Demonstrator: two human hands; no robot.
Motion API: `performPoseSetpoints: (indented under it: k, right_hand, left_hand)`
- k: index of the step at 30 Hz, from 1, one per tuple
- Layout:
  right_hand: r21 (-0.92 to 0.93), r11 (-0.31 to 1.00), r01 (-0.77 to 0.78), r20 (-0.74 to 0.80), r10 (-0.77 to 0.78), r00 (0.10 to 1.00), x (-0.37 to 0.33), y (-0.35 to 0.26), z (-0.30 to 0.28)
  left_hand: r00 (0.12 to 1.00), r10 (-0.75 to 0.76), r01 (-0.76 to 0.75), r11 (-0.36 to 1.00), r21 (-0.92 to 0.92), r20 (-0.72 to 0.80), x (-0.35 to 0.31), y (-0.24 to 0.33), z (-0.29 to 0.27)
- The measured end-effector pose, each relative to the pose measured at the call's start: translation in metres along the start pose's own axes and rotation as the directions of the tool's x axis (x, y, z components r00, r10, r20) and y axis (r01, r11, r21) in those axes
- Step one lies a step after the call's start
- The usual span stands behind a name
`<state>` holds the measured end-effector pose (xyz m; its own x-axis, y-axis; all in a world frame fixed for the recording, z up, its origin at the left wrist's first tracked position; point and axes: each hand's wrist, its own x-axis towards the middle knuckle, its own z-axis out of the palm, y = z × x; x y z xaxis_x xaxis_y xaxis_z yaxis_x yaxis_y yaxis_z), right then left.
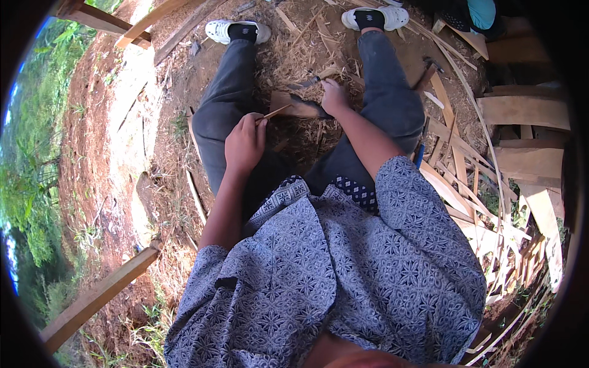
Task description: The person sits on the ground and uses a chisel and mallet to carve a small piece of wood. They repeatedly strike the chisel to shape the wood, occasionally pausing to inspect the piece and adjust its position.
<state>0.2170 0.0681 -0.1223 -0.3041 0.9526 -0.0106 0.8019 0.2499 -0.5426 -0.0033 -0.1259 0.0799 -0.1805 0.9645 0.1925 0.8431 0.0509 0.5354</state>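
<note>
My left hand (244, 144), in front of my left thigh, is closed around a thin, pointed wooden stick (277, 113). The stick's tip points right, toward the middle. Across from it, my right hand (334, 98) is closed on a knife (305, 83), whose dark blade points left. The blade and the stick are apart. Between my knees lies a wooden block (287, 105) with a dark patch on its right part, just below the blade. Part of the knife's handle is hidden by my fingers.
Wood shavings (294, 52) litter the soil between my feet. Long split strips of wood (460, 184) pile up at my right, with boards (524, 112) beyond. A hammer-like tool (433, 64) lies beside my right knee. Wooden beams (101, 294) stand at the left, near a leafy slope.
</note>
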Motion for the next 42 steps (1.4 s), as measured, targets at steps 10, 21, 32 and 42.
performPoseSetpoints:
  k: [10,21,32,42]
  right_hand:
    - [-0.386,0.922,-0.044,0.152,0.111,0.982,0.039,-0.016,-0.025]
    - [-0.36,0.909,-0.21,0.142,0.275,0.951,0.007,-0.029,-0.046]
    - [0.553,0.449,-0.702,0.611,0.354,0.708,-0.067,-0.076,-0.063]
    - [0.563,0.603,-0.565,0.385,0.414,0.825,-0.06,-0.081,-0.041]
  left_hand:
    - [0.997,-0.071,0.071,0.996,-0.044,0.015,0.002,-0.004,-0.007]
    - [0.99,-0.06,0.053,0.997,-0.059,-0.125,0.013,-0.023,0.006]
    - [0.939,0.061,-0.114,0.984,-0.139,-0.34,0.027,-0.034,0.02]
    - [0.944,-0.316,0.22,0.393,-0.893,0.093,0.046,-0.053,0.037]
